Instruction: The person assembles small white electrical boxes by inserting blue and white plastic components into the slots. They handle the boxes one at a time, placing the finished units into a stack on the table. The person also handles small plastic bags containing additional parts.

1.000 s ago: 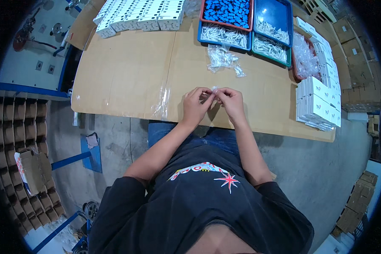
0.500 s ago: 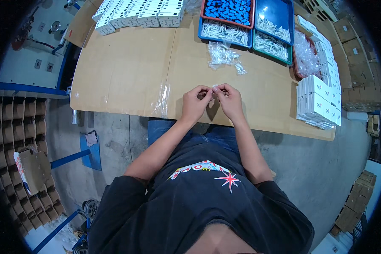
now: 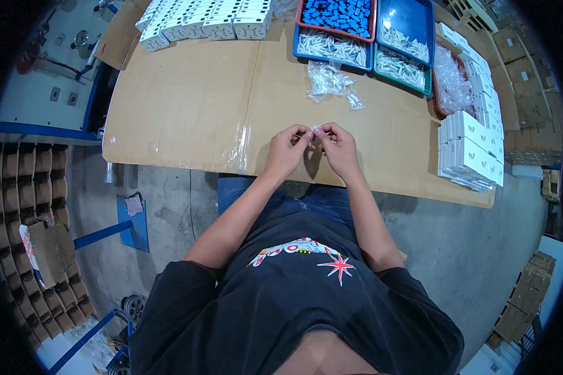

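1. Beyond the hands on the cardboard-covered worktable (image 3: 181, 106) lies a heap of clear plastic bags (image 3: 329, 81); behind that heap stand three trays: a red-rimmed tray of blue parts (image 3: 338, 12) and two blue trays of white parts (image 3: 334, 47); nothing stands between hands and heap
2. Stacks of small white boxes (image 3: 472, 153) sit right of the hands
3. The left hand (image 3: 288, 150) and right hand (image 3: 339, 147) pinch one tiny pale piece (image 3: 316, 131) between their fingertips, near the table's front edge; its axis is too small to tell

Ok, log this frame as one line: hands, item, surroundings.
left hand + right hand: pinching small clear item together | above cardboard-covered table | clear bags pile beyond | white boxes right
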Available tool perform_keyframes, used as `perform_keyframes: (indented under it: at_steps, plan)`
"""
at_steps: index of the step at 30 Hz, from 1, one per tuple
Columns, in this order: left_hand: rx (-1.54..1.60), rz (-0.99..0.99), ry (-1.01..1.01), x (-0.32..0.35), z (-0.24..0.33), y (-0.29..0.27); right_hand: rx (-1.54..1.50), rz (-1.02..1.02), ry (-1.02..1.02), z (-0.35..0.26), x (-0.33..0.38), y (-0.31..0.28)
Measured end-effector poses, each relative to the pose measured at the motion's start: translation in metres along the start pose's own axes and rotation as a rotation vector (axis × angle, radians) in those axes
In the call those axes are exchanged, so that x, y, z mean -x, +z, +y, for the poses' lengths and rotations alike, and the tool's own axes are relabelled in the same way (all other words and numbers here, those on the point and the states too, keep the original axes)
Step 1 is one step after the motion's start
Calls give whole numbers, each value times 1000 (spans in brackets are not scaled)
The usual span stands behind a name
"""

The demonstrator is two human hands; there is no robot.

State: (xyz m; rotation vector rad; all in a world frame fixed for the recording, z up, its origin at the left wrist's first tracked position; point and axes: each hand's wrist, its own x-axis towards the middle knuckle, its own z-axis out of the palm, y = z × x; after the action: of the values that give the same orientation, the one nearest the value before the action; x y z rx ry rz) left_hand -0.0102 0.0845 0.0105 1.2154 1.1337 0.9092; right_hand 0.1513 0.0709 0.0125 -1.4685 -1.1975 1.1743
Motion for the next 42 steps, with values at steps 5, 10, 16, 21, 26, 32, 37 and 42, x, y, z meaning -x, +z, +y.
perform_keyframes:
  at_steps: [5,10,16,21,26,32,37,42]
  plan:
    - [155,-17,-2,-3,-8,1,-49,-47,27,-2,1,-2]
    - [206,-39,-6,-5,-13,-1,-28,-89,25,-5,2,-6]
    - [-115,-66,132,1,0,-2,-52,-108,10,-2,2,-12]
    - [-77,-107,88,1,2,-1,-55,-110,34,-5,4,-11]
    - [143,-112,23,-1,-11,3,-15,-111,3,-2,2,-9]
    - [66,42,69,3,-8,13,-19,-122,25,-9,5,-9]
    - [-24,149,132,8,-1,18,200,-37,-134,-12,5,-7]
    - [-110,185,168,8,7,16,219,-11,-212,-16,3,-6]
